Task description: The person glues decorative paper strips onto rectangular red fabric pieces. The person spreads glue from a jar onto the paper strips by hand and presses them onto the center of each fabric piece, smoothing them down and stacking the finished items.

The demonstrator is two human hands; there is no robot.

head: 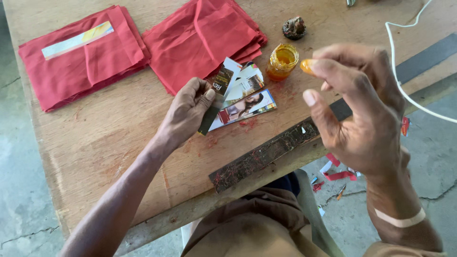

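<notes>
While the left hand pinches a printed paper strip on the table, the right hand hovers, fingers loosely spread, one tip coated in orange glue. That glue could drip or smear beside the open glue jar.

Your desk is pale brown wood, smeared with red stains near its front edge. Two stacks of red cloth lie on it; the left stack bears a strip of whitish card with a yellow-orange streak. The printed paper strips under your left hand are multicoloured, one dark. The small jar glows amber-orange, and your right hand's fingertip is coated orange. The flat bar is dark, flecked red.
</notes>
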